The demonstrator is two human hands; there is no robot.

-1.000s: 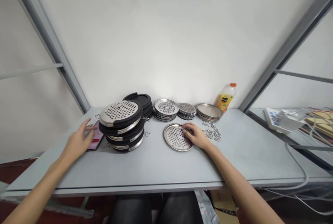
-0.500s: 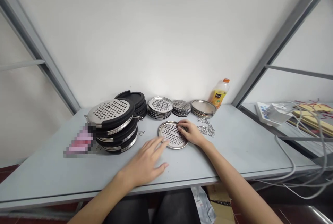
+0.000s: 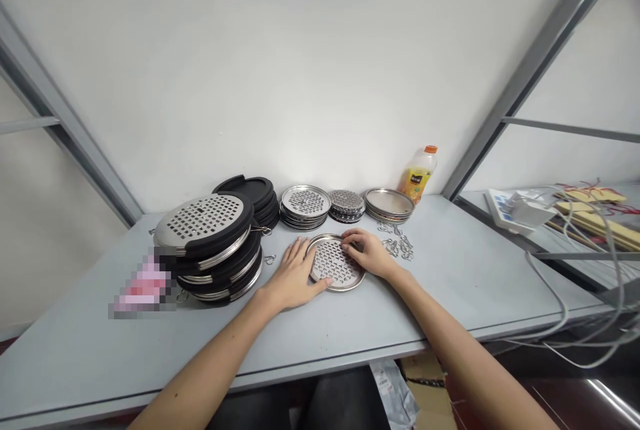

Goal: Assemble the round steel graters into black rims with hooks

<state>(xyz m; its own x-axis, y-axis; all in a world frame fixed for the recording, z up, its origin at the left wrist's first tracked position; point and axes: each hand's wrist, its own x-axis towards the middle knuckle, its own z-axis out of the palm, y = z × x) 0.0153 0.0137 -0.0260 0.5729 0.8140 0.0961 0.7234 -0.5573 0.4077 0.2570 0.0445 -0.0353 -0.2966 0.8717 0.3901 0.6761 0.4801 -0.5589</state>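
Observation:
A round perforated metal plate [image 3: 336,263] with a raised rim lies flat on the grey table [image 3: 380,317]. My right hand [image 3: 367,251] has its fingers curled over the plate's right rim, thumb on the holed surface. On the opposite side, my left hand [image 3: 296,277] lies against the left rim with fingers stretched and thumb apart, its tip at the near rim. To the left stands a tall stack of perforated metal discs with black rings [image 3: 205,223], with wire clasps at its sides.
Along the wall stand black rings [image 3: 255,190], perforated plates [image 3: 305,203], smaller perforated discs [image 3: 347,202] and plain metal plates [image 3: 390,202]. Metal clips [image 3: 399,243] lie right of my hand. A juice bottle [image 3: 419,177] leans at the wall. A blurred pink item [image 3: 145,287] lies left; cables hang right.
My left hand has left the phone at the far left and come across to the plate's left rim. My right hand has stayed on the plate. The view has shifted slightly.

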